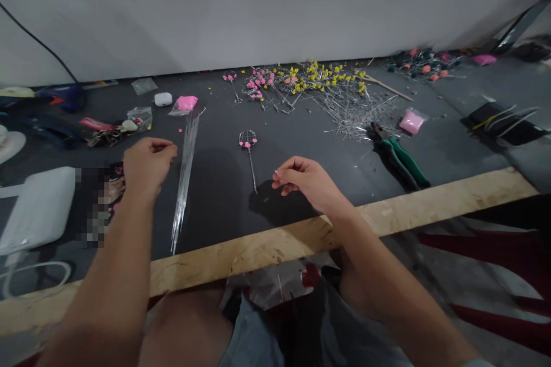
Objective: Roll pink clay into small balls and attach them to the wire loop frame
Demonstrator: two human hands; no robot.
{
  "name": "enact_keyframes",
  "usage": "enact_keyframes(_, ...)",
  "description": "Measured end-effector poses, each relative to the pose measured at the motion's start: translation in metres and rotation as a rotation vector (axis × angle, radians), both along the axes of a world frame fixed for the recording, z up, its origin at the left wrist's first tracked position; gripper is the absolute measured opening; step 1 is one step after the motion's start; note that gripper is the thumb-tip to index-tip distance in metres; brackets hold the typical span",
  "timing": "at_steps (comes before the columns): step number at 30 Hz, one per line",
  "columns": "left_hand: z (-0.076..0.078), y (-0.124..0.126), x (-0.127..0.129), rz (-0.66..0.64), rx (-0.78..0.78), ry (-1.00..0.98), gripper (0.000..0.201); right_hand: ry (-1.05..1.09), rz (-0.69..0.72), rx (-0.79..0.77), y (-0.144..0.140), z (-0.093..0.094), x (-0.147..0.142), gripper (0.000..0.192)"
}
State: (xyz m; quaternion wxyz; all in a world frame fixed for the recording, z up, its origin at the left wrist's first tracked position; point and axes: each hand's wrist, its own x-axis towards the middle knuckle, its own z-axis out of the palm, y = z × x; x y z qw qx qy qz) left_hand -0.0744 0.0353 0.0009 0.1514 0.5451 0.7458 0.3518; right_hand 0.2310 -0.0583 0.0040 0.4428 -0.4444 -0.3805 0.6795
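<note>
Bench inventory, as I sit at it.

1. Wire flower stem [249, 149]: a small wire loop head with pink beads on it, on a straight shank. It lies flat on the dark table [224, 195] between my two hands, head away from me, shank end pointing toward my right fingertips. It touches neither hand.

2. Bundle of straight wires [185, 178]: long, thin, silver, lying in a narrow sheaf just beside my left hand, running from the pink packet [186, 104] down toward the wooden table edge [275, 249].

3. My left hand [148, 163]: curled nearly closed, fingertips gathered toward the thumb. I cannot tell whether a single wire sits in that pinch; nothing is plainly held. It hovers just left of the bundle.

4. My right hand [303, 180]: loosely curled, fingers bent in, narrow gap at the tips, holding nothing that shows. It rests near the table edge, close to the stem's lower end.

5. Pile of finished stems [310, 86]: yellow and pink beaded, tangled with loose wire, at the far side of the table.

6. Green-handled pliers [400, 157]: to the right, well apart from both hands.

Handling note, my judgement: one wire is best drawn from the sheaf by its near end, with a light fingertip pinch, so the rest stay aligned; the beaded stem is best lifted by its shank, not its head, which looks easily bent.
</note>
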Motion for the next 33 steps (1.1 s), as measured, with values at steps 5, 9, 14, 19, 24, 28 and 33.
enact_keyframes(5, 0.003, 0.031, -0.017, -0.063, -0.051, 0.184, 0.019, -0.005, -0.008, 0.046, 0.003, 0.000, -0.002, 0.017)
enact_keyframes(9, 0.000, 0.046, -0.019, -0.078, -0.076, 0.273, 0.011, -0.055, -0.007, 0.087, 0.005, 0.001, -0.003, 0.016)
enact_keyframes(14, -0.003, 0.061, -0.022, -0.137, -0.103, 0.310, 0.014, -0.103, 0.003, 0.097, 0.007, 0.001, -0.001, 0.011)
enact_keyframes(19, -0.001, 0.068, -0.021, -0.219, -0.105, 0.333, 0.016, -0.149, 0.002, 0.102, 0.008, -0.001, 0.002, 0.010)
enact_keyframes(24, -0.003, 0.072, -0.019, -0.249, -0.086, 0.335, 0.004, -0.181, -0.017, 0.093, 0.008, -0.001, 0.007, 0.009)
enact_keyframes(28, -0.003, 0.072, -0.016, -0.248, -0.098, 0.322, 0.005, -0.193, -0.018, 0.086, 0.008, 0.000, 0.009, 0.009)
enact_keyframes(33, -0.003, 0.071, -0.018, -0.186, -0.103, 0.292, 0.011, -0.185, -0.025, 0.088, 0.008, 0.000, 0.010, 0.008)
